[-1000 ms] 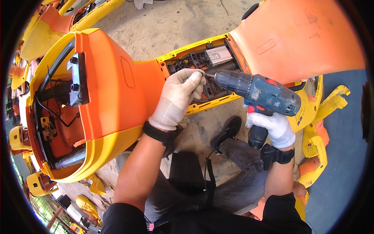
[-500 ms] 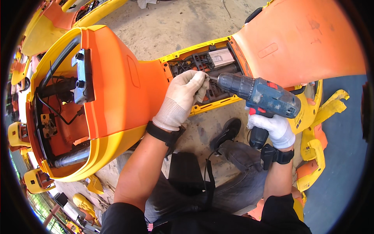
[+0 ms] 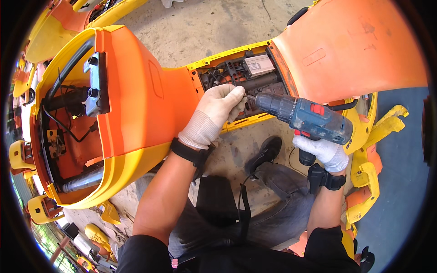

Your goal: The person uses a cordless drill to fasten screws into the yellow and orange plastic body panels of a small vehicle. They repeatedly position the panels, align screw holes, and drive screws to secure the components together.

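My right hand (image 3: pixel 324 152), in a white glove, grips a blue and black cordless drill (image 3: pixel 314 119) by its handle. The drill's chuck points left, and its bit reaches toward my left hand (image 3: pixel 221 107). That gloved hand is closed, thumb and fingertips pinched at the bit's tip; whatever small piece they hold is hidden. Both hands hover over an open compartment of the orange and yellow scooter body (image 3: pixel 150 100). Inside the compartment lie a silver control box (image 3: pixel 259 65), dark wires and a black frame.
A large orange panel (image 3: pixel 350 50) rises at the right end of the compartment. At left, the body's front has an open cavity with a blue-grey bracket (image 3: pixel 95 84). Yellow parts (image 3: pixel 364 182) lie on the right, beside a dark blue-grey surface (image 3: pixel 396 173). My shoe (image 3: pixel 264 154) rests below.
The drill has tilted and shifted slightly right and down, along with my right hand. My left hand stays in nearly the same place, still pinched.
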A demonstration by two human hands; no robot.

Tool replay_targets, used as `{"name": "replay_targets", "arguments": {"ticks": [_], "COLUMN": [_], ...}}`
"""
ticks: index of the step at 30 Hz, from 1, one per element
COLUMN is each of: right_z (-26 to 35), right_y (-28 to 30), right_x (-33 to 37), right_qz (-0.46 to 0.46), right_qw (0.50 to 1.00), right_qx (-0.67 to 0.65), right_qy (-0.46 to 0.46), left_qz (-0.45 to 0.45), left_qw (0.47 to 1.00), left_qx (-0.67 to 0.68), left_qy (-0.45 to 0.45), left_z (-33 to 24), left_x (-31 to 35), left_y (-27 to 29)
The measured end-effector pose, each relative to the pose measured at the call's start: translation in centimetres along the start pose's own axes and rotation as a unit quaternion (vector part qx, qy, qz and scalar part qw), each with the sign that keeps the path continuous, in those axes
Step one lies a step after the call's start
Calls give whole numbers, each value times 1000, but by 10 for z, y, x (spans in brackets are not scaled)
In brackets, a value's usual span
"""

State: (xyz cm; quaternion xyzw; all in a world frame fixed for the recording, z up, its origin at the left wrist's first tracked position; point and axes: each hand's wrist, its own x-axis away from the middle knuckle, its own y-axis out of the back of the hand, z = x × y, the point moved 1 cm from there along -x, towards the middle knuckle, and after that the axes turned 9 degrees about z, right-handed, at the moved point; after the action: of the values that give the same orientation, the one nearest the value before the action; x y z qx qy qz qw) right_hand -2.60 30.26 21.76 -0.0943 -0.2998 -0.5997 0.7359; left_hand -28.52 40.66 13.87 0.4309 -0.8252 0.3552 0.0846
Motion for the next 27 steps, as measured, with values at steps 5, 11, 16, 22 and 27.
{"name": "replay_targets", "arguments": {"ticks": [5,11,16,22,27], "right_z": [-1,4,10,5,6], "right_y": [-2,-8,-9,-9,-6], "right_x": [-5,-10,-12,-16,-27], "right_qz": [8,23,38,47,8], "right_qw": [999,998,993,988,986], "right_qx": [-34,-56,-110,-143,-157], "right_qy": [21,23,8,16,55], "left_qz": [-28,-67,-52,-92,-89], "left_qw": [999,997,992,980,984], "left_qx": [4,3,101,172,150], "left_qy": [-33,-30,-47,-36,-44], "left_z": [3,0,0,-3,-1], "left_x": [-3,-2,-2,-5,-4], "left_y": [-1,1,1,0,0]}}
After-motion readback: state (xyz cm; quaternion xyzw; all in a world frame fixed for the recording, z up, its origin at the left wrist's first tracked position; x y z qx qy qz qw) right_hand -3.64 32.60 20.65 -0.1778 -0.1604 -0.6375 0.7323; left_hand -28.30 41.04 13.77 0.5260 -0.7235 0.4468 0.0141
